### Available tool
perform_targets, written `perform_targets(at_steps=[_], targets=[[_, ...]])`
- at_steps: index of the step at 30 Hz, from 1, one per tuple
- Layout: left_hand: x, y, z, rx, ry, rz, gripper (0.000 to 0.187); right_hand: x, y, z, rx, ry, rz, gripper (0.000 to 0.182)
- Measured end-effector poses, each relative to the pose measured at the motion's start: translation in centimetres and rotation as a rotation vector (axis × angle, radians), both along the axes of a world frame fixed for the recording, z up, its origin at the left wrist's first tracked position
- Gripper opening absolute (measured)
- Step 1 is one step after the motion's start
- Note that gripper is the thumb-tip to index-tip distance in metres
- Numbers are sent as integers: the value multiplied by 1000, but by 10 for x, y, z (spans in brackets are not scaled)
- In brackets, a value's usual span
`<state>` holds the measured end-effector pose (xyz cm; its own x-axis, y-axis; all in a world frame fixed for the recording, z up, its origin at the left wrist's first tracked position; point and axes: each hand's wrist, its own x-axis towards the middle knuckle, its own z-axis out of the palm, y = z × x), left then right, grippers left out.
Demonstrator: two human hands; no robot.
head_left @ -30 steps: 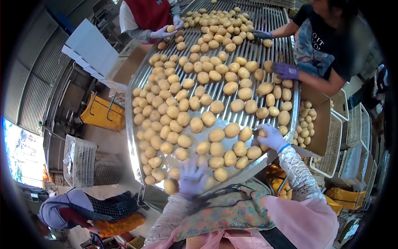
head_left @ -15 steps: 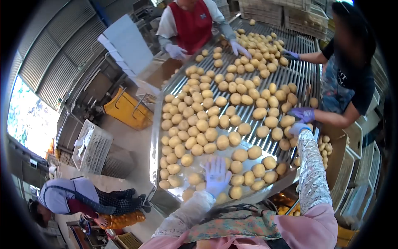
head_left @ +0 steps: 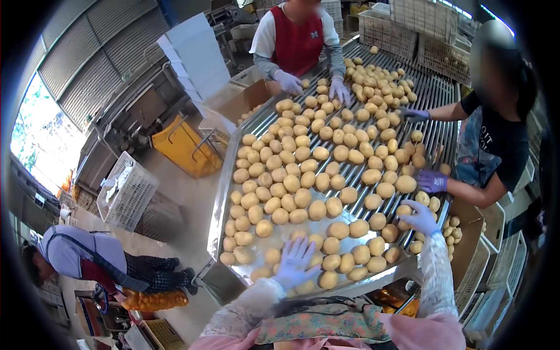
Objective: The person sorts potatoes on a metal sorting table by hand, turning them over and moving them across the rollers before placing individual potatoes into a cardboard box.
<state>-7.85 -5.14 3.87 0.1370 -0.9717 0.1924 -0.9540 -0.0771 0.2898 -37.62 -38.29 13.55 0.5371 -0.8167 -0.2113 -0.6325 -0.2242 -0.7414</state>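
Many pale yellow potatoes [head_left: 290, 183] lie spread over a metal sorting table [head_left: 219, 219] with rollers and a smooth sheet at its near end. My left hand [head_left: 296, 262], in a pale lilac glove, rests among the potatoes at the near left, fingers spread. Near the right edge, my gloved right hand [head_left: 421, 219] has its fingers bent around a potato [head_left: 403, 210]. Other potatoes lie close under and beside this hand.
Across the table a person in a red apron [head_left: 296, 44] touches potatoes; another in a dark shirt [head_left: 499, 140] reaches in from the right. Cardboard boxes [head_left: 466, 233] and plastic crates [head_left: 443, 55] stand around. At lower left a person bends over a net sack [head_left: 154, 300].
My right hand has come back from beside the co-worker's purple glove toward me, onto a potato. My left hand stays spread on the potatoes. The red-aproned person's hands have drawn closer together.
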Motion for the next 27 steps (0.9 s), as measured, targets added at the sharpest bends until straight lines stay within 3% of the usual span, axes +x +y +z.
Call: perform_targets(at_steps=[1,3,5,6,7,8,9,11,13,14,15,17,19,22,24,27], targets=[[14,6,1,-2,6,7,78,-12,16,13,4,-88,-116,55],[51,15,3,3,-184,-59,77,-78,11,-29,-302,-401,-205,58],[89,-3,14,286,-14,234,74,-141,9,-37,-279,-519,-414,60],[103,-9,4,285,-17,231,74,-168,0,-50,-341,-555,-503,60],[116,-16,-12,118,-77,395,72,-187,-2,-59,-403,-590,-595,61],[127,-24,-25,-55,-137,557,69,-198,5,-54,-731,25,-660,65],[127,-42,-32,-70,-139,556,69,-197,6,-55,-741,16,-665,65],[103,-82,-45,-39,-186,592,65,-185,12,-67,-907,328,-514,70],[64,-106,-35,-27,-306,541,63,-120,33,-69,-885,289,-336,72],[45,-110,-23,-30,-107,364,61,-82,48,-54,-675,216,-178,70],[28,-110,-10,-29,91,188,60,-61,53,-74,-821,226,8,69],[-3,-86,-13,-89,-216,28,60,-5,79,-71,-552,269,232,78],[-19,-48,-10,-148,9,-53,61,25,99,-92,-602,228,288,79],[2,19,-10,-79,223,6,62,57,134,-82,-685,253,388,78],[32,53,9,49,58,-177,60,82,165,-73,-786,203,648,73],[51,55,4,147,-130,-21,63,124,195,-88,-687,1,708,67]])
